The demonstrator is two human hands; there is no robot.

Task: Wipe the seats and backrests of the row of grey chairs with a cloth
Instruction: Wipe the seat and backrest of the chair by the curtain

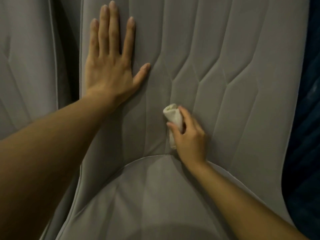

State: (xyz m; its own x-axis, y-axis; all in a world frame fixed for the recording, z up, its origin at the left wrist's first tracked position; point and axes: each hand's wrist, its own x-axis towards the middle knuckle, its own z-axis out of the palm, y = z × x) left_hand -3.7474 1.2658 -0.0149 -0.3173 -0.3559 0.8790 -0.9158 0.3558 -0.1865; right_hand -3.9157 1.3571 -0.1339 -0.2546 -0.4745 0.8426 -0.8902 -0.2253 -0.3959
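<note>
Right hand (188, 135) gripped the small bunched off-white cloth (174, 119), soft, light, best held mid-wad, against the grey quilted fabric backrest (216, 70); left hand (110, 66) pressed flat, fingers straight.

The light is dim, and a dark blue surface (304, 135), too blurred to identify, fills the right edge.

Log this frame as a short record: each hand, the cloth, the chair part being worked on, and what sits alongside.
left hand: flat, fingers straight, pressed on the backrest
right hand: grips the cloth
cloth: white, rolled up, against the lower backrest, just above the seat
neighbouring chair: grey, to the left
right edge: dark blue surface, cannot tell what it is
</note>
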